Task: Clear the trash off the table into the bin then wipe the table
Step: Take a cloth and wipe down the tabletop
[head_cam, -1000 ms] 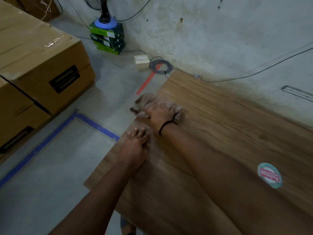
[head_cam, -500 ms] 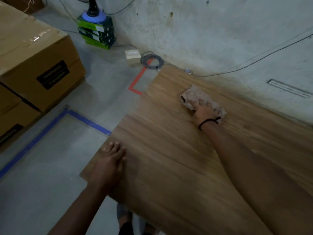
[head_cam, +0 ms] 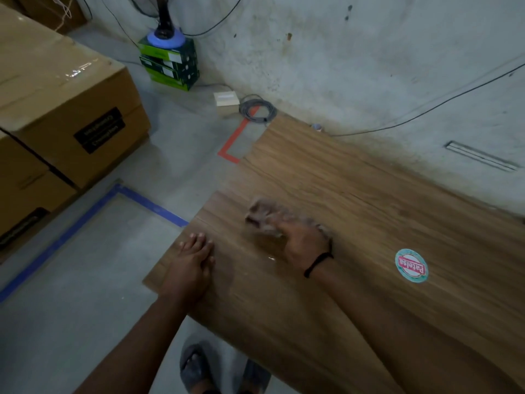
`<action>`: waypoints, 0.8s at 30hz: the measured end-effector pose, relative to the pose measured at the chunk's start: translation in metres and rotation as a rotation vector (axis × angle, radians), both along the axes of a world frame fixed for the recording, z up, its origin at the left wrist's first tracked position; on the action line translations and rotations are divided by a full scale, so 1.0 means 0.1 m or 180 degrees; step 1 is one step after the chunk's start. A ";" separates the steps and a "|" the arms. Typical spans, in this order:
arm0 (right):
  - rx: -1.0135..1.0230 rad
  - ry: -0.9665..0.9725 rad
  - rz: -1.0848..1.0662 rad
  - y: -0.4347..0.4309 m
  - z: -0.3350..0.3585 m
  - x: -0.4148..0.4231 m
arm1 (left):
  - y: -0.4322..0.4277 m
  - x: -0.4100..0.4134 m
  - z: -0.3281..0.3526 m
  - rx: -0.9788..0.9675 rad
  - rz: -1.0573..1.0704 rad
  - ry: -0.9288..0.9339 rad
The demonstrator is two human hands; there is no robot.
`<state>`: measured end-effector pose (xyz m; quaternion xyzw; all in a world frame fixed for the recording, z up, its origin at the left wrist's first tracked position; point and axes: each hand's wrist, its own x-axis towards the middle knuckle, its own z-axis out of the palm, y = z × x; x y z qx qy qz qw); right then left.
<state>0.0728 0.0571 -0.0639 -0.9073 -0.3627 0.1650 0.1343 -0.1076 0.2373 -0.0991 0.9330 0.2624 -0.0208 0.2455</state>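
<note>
A wood-grain table [head_cam: 355,194] fills the right half of the view. My right hand [head_cam: 304,241], with a black band on its wrist, presses a crumpled brownish cloth [head_cam: 262,216] onto the tabletop; the cloth is motion-blurred and partly hidden under my fingers. My left hand [head_cam: 193,265] lies flat with straight fingers on the table's near left corner. A round teal and red sticker [head_cam: 411,265] sits on the wood to the right of my right wrist. No bin is in view.
Large cardboard boxes [head_cam: 65,109] stand on the floor at left. Green boxes [head_cam: 169,64] carry a fan base by the wall, with a small white box [head_cam: 225,99] and a coiled grey cable [head_cam: 257,109] nearby. Blue tape [head_cam: 85,220] marks the floor. My sandalled feet [head_cam: 224,371] stand below.
My right hand has swept the cloth from the table's far side back toward me and to the left. My left hand keeps resting on the near left corner.
</note>
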 end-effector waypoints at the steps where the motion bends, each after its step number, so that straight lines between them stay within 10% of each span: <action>1: 0.0288 -0.0100 -0.0275 -0.09 0.02 0.19 | 0.00 0.01 -0.01 -0.0006 0.0016 -0.0024; 9: -0.1176 -0.0314 -0.1308 -0.39 -0.25 0.87 | -0.01 -0.01 -0.07 0.0096 0.0023 -0.0136; 18: -0.0593 -0.0212 -0.0541 0.33 -0.25 -0.67 | 0.05 -0.05 -0.06 0.0108 -0.0107 -0.0246; 24: 0.0390 -0.0624 -0.1508 -0.59 0.15 -0.08 | 0.07 -0.06 -0.08 0.0072 -0.0223 -0.0315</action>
